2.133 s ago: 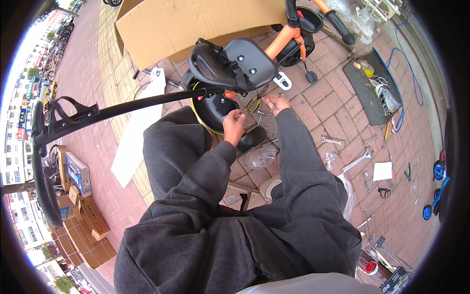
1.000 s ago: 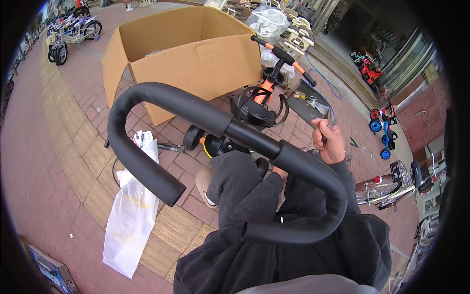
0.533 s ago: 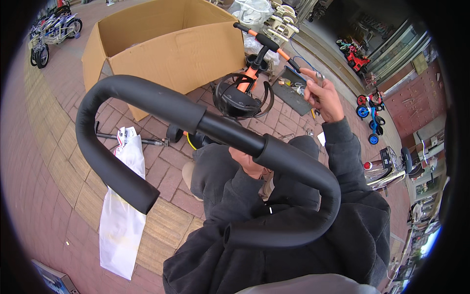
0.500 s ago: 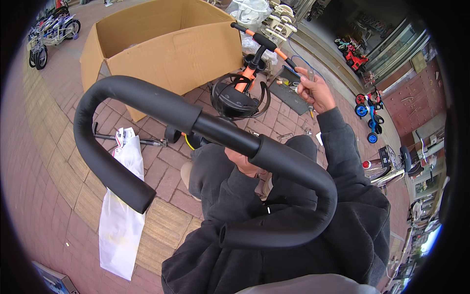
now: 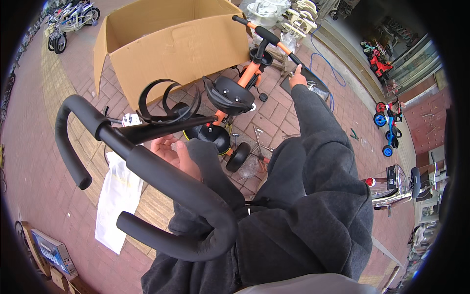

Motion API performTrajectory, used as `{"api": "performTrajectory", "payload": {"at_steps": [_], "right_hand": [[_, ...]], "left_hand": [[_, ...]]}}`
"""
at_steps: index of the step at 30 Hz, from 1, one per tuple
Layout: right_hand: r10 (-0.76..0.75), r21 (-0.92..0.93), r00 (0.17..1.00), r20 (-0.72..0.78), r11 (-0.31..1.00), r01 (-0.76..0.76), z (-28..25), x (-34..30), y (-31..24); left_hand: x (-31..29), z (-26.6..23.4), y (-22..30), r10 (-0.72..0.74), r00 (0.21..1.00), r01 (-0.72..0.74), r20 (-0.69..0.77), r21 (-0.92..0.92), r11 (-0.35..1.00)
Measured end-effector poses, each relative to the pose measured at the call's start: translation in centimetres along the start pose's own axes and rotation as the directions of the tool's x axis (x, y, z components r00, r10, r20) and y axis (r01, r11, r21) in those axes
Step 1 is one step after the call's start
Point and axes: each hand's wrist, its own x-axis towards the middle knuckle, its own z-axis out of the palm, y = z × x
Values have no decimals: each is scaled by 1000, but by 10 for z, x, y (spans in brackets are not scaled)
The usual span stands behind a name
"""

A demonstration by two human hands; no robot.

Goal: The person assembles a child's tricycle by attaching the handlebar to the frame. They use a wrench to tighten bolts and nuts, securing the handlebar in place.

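Note:
In front of me stands a child's tricycle with an orange frame (image 5: 252,73), a black seat (image 5: 230,93) and a handlebar (image 5: 267,35). Its black foam-covered push handle (image 5: 171,174) rises close to my view at the left, on a dark tube (image 5: 166,130). Beneath that tube is my left hand (image 5: 175,156), its thumb and fingers apart and nothing visible in it. My right hand (image 5: 297,78) is closed at the right end of the handlebar, thumb uppermost; its other fingers are mostly hidden. Black curved guard hoops (image 5: 171,110) sit behind the seat.
A large open cardboard box (image 5: 181,56) stands beyond the tricycle. White plastic sheeting (image 5: 117,203) lies on the paving at left. Metal tools (image 5: 262,139) and a black wheel (image 5: 238,157) are by my knees. Small bikes (image 5: 387,120) and a blue hose (image 5: 325,56) are at right.
The push handle has shifted left in view, and the tricycle shows more fully. My left hand has moved left. My right hand, earlier holding up a silver tool, is now at the handlebar's end.

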Motion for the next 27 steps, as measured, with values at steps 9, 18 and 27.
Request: {"api": "performTrajectory", "payload": {"at_steps": [9,18,27], "right_hand": [[-62,-43,998,-25,997,61,8,25,20],[-135,806,912,387,531,-264,-54,-44,-18],[-568,981,822,-25,146,131,-210,-273,-64]], "left_hand": [[1,1,-8,46,999,-48,16,160,986],[4,9,-18,49,999,-48,2,-143,989],[13,18,-41,-85,973,186,217,-505,843]]}}
